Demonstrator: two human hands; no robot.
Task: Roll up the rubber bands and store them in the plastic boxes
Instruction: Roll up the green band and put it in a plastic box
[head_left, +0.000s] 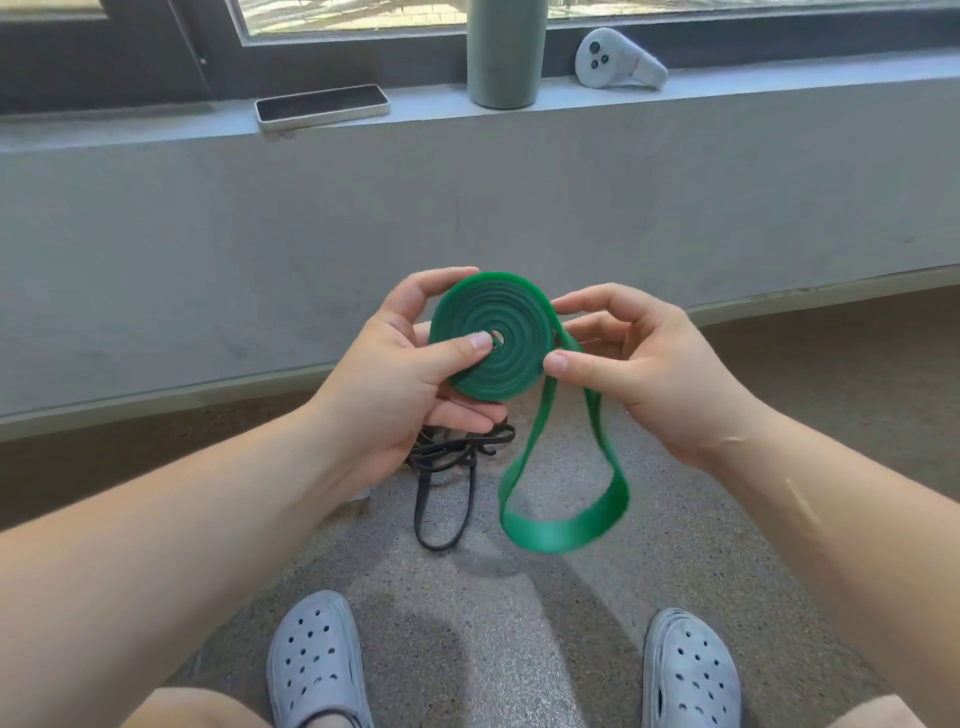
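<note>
Green rubber band, mostly wound into a flat spiral coil, sits in the middle of your view, held up off the floor between both hands. Your left hand grips the coil from its 9 o'clock side, with the thumb pressed flat on the near face right beside the centre hole and the fingers curled behind and under the disc. Your right hand pinches the band at the coil's 3 o'clock edge, thumb in front and fingers behind, where the unwound part leaves the roll. That loose part hangs toward 5 o'clock as an open loop, its bottom blurred. At 6 o'clock from the coil, just under your left hand, a black rubber band lies tangled on the speckled floor, one long loop trailing toward you. Your left clog shows at 7 o'clock and your right clog at 5. Far out at 12 o'clock runs a window ledge carrying a phone at 11, a tall grey-green bottle at 12 and a white controller at 1.
</note>
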